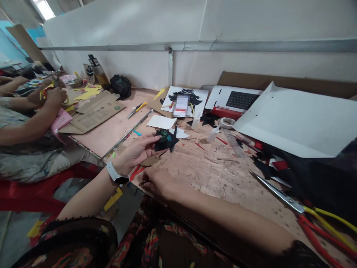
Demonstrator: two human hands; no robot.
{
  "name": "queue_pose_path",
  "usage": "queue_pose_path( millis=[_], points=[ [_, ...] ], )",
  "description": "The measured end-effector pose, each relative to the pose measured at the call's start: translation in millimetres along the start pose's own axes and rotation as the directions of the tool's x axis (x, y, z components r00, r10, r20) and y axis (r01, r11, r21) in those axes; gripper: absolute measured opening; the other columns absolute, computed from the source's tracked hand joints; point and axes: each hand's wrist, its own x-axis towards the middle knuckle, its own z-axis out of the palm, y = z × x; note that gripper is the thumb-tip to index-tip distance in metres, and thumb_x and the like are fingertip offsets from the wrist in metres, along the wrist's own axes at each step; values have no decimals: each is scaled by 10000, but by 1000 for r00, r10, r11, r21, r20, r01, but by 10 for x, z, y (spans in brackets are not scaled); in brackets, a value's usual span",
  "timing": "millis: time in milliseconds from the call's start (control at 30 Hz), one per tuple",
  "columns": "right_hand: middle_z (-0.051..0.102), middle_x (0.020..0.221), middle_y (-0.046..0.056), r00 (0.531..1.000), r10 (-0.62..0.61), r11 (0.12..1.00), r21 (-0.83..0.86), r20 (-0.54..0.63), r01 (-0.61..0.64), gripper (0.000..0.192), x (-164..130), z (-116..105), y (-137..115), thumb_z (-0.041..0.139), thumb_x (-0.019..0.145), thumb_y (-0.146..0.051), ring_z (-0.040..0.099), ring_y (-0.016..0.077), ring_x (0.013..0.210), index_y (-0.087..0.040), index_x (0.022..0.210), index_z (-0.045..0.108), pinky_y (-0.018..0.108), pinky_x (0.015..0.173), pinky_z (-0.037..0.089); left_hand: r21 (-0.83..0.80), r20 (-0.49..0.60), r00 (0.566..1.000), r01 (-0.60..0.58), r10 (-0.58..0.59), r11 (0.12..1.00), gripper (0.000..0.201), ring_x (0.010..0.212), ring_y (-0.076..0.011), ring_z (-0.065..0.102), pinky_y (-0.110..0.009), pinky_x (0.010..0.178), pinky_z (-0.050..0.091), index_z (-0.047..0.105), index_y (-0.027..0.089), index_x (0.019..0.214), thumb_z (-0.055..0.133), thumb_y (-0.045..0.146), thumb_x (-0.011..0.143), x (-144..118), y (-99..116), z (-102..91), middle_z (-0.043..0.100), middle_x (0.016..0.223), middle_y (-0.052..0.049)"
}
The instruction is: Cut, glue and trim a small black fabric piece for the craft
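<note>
Hands at a pale scuffed wooden surface (223, 175): left hand (136, 152) pinches a small black felt cut-out (166, 139), apparently mid-assembly, while right hand (157, 182) rests loosely curled, holding nothing, just below it.

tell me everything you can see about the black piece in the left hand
The black piece is a small, flat, irregular cut-out, seemingly felt or paper, with pointed, ragged edges and faint green markings on its face. It is held above the wooden table, tilted toward the camera, pinched at its left edge by the fingers of the left hand. A point hangs at its lower right. The right hand rests on the table below, apart from it.
</note>
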Motion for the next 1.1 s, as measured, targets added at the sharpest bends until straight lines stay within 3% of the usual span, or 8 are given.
queue_pose_path(
  millis=[100,233,367,500,667,900,1000,1100],
  points=[
    [696,951,59,999,-33,995,90,-29,35,244,-286,-118,137,634,811,-135,619,178,855,-174,1051,651,257,753,455,97,35,999,35,-39,995,228,832,-171,708,-285,751,594,685,115,1018,683,121,790,71,-81,94,727,1050,-120],
    [706,916,83,996,77,932,357,-35,-59,174,-852,-383,432,592,884,-277,630,188,834,-163,931,715,296,761,473,153,107,989,86,-103,985,212,747,-117,689,-195,707,558,707,101,957,743,145,753,204,-280,253,747,925,-92],
    [695,847,64,917,397,630,711,49,-311,329,-1403,-696,652,646,831,-463,605,154,685,-151,927,683,262,602,454,199,197,948,212,-251,957,263,775,-155,692,-271,715,574,705,129,968,784,201,728,350,-510,444,745,914,-84],
    [622,724,15,826,563,393,869,30,-300,310,-1733,-938,776,744,724,-431,535,122,575,-170,841,625,249,533,417,243,234,891,334,-389,911,290,770,-179,688,-316,701,571,705,148,934,808,291,703,467,-686,691,740,903,-81],
    [596,726,14,798,603,195,970,-3,-144,182,-1851,-1026,904,647,741,-338,558,142,602,-194,795,550,273,554,459,323,227,880,336,-418,885,346,654,-129,638,-232,627,502,721,132,906,805,389,691,575,-892,932,728,819,-67],
    [428,521,-104,774,633,202,959,27,-199,356,-1699,-1007,1092,736,753,-471,277,38,381,-196,863,538,167,342,158,366,261,892,263,-370,893,338,685,-132,592,-228,659,435,743,139,796,788,456,685,590,-1112,1072,709,769,-48],
    [515,591,-82,802,593,143,972,69,-189,391,-1665,-999,1151,804,690,-434,303,20,393,-181,863,562,167,346,150,376,197,909,276,-367,885,306,685,-125,581,-222,649,418,746,149,821,801,415,682,568,-1146,1090,708,778,-39],
    [502,540,-87,777,623,104,975,90,-196,372,-1665,-1000,1180,832,653,-395,320,20,387,-173,742,547,171,357,163,353,155,922,284,-355,892,247,653,-111,573,-222,629,408,715,151,766,803,370,693,555,-1163,1080,688,754,-19]
  ],
)
